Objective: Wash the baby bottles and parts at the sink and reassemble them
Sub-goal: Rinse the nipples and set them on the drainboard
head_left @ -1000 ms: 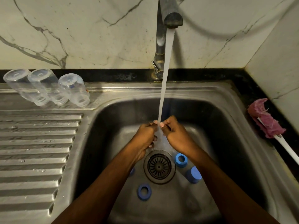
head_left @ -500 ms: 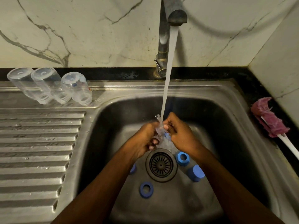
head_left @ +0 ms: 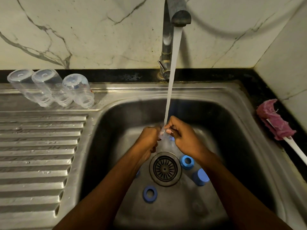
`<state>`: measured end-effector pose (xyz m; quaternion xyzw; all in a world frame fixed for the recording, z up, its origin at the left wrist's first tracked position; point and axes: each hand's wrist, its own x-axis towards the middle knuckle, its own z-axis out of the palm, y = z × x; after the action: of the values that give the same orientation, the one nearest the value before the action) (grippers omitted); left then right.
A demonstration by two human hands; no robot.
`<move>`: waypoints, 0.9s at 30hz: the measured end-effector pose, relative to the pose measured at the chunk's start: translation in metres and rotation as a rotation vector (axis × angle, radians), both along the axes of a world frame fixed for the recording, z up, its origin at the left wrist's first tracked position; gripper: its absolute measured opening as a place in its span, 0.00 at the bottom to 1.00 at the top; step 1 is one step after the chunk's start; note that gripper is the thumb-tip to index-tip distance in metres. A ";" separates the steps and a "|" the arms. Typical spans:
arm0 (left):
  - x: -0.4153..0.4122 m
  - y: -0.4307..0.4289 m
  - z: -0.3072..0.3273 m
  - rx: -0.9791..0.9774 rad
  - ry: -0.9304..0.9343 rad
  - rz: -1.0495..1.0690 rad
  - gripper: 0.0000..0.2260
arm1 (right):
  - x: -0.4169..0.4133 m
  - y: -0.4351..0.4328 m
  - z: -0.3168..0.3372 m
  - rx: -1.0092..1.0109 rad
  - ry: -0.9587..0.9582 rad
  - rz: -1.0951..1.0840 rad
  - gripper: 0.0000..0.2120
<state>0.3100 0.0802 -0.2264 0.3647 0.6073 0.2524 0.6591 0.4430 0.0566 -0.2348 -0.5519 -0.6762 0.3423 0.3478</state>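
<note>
Change: hardly anything has moved; both hands stay under the running water, and only the fingers have shifted slightly round the small piece they hold.
Left hand: the left hand has its fingers curled and grips one side of a small clear part, possibly a teat.
Right hand: the right hand pinches the other side of the same piece with its fingertips.
Clear part: held between both hands, directly in the water stream falling from the tap, above the drain.
Bottles: three clear bottles stand mouth down in a row at the back of the draining board, left of the sink.
Blue pieces: two blue rings and a blue cap lie loose on the sink floor near the drain.
Brush: a pink-headed brush lies untouched at the sink's right edge.
Progress: roughly midway, as a judgement. The bottles look washed, the small parts seem to be rinsed one by one, the blue pieces appear to wait, and no reassembly has begun.
</note>
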 end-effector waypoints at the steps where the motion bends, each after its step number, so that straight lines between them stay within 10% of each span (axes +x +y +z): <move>1: 0.002 0.000 0.000 0.039 0.027 0.031 0.14 | -0.001 0.000 0.000 0.002 0.025 0.005 0.05; 19: -0.007 -0.003 -0.011 0.350 0.232 -0.120 0.13 | -0.028 0.027 -0.027 -0.477 0.396 -0.513 0.05; 24: -0.015 0.003 -0.019 0.291 0.292 -0.019 0.15 | -0.031 0.005 -0.021 -0.061 -0.072 -0.215 0.03; 27: -0.015 -0.001 -0.020 0.385 0.342 -0.072 0.15 | -0.036 0.020 -0.026 -0.196 0.066 -0.343 0.04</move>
<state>0.2948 0.0794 -0.2461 0.5422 0.6373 0.2744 0.4739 0.4069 0.0765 -0.2608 -0.6788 -0.5239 0.3602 0.3676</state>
